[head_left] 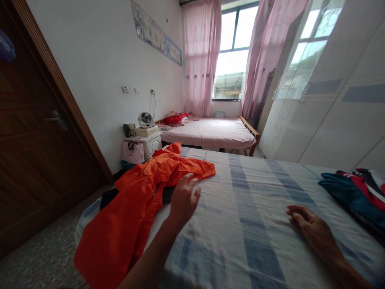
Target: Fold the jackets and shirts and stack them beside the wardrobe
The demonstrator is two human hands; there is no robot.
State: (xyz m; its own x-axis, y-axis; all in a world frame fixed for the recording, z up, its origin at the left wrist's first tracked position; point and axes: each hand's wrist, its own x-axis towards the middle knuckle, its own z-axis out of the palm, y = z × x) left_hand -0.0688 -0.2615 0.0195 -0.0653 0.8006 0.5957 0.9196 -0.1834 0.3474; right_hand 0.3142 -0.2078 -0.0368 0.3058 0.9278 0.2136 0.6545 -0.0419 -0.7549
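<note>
An orange jacket (pixel 120 216) lies spread over the left side of the bed, one sleeve reaching toward the middle and its lower part hanging off the near edge. My left hand (pixel 184 198) hovers by that sleeve with its fingers apart and nothing in them; whether it touches the cloth I cannot tell. Dark cloth (pixel 167 194) peeks out beneath the jacket. Over the striped bedsheet (pixel 219 224), my right hand (pixel 311 226) is empty, its fingers loosely bent and the thumb near the index finger.
Folded dark teal, red and black clothes (pixel 355 192) are stacked at the bed's right edge. Beyond stands a second bed (pixel 216 132) with pink bedding. A white nightstand (pixel 152 146) bears a small fan (pixel 146 119). A wooden door (pixel 39 120) is left, a white wardrobe (pixel 325 120) right.
</note>
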